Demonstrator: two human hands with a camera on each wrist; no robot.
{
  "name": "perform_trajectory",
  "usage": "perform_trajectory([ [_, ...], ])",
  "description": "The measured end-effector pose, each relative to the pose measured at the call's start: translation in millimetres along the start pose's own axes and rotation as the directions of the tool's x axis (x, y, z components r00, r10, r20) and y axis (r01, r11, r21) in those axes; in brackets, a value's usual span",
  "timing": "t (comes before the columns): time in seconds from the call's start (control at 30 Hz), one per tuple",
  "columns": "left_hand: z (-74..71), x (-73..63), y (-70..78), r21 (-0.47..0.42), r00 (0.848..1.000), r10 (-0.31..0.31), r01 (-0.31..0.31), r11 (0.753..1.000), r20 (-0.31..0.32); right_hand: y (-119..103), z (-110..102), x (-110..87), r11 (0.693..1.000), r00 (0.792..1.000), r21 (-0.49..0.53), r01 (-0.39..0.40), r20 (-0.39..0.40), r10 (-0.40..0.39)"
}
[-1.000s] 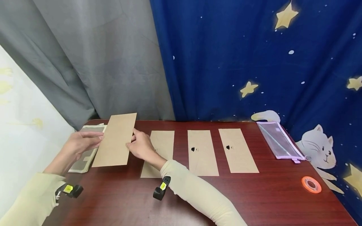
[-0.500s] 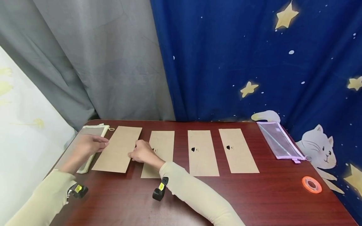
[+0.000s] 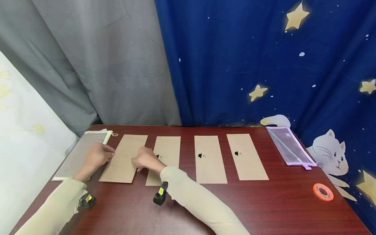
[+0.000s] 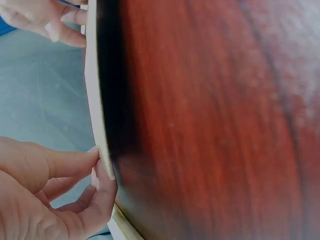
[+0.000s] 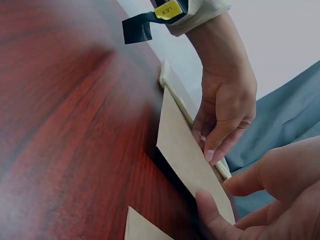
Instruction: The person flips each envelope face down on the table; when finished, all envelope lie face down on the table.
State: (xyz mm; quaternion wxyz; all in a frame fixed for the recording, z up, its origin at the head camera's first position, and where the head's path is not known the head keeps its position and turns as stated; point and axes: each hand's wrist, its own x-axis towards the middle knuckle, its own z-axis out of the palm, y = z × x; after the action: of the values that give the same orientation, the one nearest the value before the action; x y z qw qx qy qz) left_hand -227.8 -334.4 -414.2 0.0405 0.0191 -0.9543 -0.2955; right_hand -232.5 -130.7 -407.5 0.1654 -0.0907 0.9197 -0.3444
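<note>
A thin, stiff tan kraft-paper rectangle [image 3: 124, 160], plain on top, lies between my two hands at the left of the table. At its left edge my left hand [image 3: 98, 157] pinches it between thumb and fingers, as the left wrist view shows closely. My right hand [image 3: 146, 159] pinches the opposite long edge, its thumb [image 5: 207, 207] on the near face. The rectangle is low over the table, with a dark shadow under its near edge in both wrist views. Right beside it, a similar rectangle [image 3: 171, 148] bearing a small black hat print is partly covered by my right hand.
Two more hat-printed rectangles [image 3: 208, 169] [image 3: 249, 166] lie in the row to the right. A cream-edged mesh zip pouch [image 3: 73, 156] lies under the left hand. At the right are a lilac mesh pouch [image 3: 289, 147] and an orange ring-shaped roll [image 3: 323, 192]. Curtains hang behind the table [image 3: 279, 209].
Both hands have lowered the kraft-paper rectangle from a raised, tilted pose to nearly flat, close over the table, in line with the others. More of the cream-edged pouch now shows.
</note>
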Motion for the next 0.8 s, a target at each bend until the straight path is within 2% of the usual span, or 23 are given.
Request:
perform_trajectory([
  [0.27, 4.2, 0.8, 2.7, 0.129, 0.996, 0.033, -0.023, 0.991, -0.08, -3, -2, 0.0, 0.998, 0.999, -0.044, 0.041, 0.015, -0.04],
  [0.4, 6.4, -0.7, 7.5, 0.158, 0.99, 0.068, -0.048, 0.986, -0.127, -2, -9, -3.5, 0.999, 0.999, -0.002, 0.041, 0.029, -0.041],
  [0.53, 9.8, -1.2, 21.5, 0.141, 0.984, 0.087, -0.065, 0.988, -0.155, -1, -22, -6.4, 0.998, 0.999, 0.059, 0.032, 0.023, -0.033],
  [0.6, 12.7, -0.7, 31.6, 0.107, 0.988, 0.08, -0.066, 0.992, -0.134, 1, -30, -7.9, 0.994, 0.999, 0.111, 0.027, 0.024, -0.03],
  [0.67, 15.9, -0.1, 42.1, 0.071, 0.994, 0.061, -0.055, 0.996, -0.085, 6, -39, -9.1, 0.982, 0.999, 0.186, 0.018, 0.03, -0.024],
  [0.73, 19.3, 0.3, 52.5, 0.016, 1.0, 0.019, -0.019, 1.0, -0.016, 13, -49, -9.8, 0.964, 0.999, 0.265, 0.009, 0.033, -0.019],
  [0.8, 22.0, 1.3, 61.2, -0.033, 0.999, -0.017, 0.019, 0.999, 0.052, 22, -59, -9.9, 0.939, 0.999, 0.345, -0.001, 0.04, -0.014],
])
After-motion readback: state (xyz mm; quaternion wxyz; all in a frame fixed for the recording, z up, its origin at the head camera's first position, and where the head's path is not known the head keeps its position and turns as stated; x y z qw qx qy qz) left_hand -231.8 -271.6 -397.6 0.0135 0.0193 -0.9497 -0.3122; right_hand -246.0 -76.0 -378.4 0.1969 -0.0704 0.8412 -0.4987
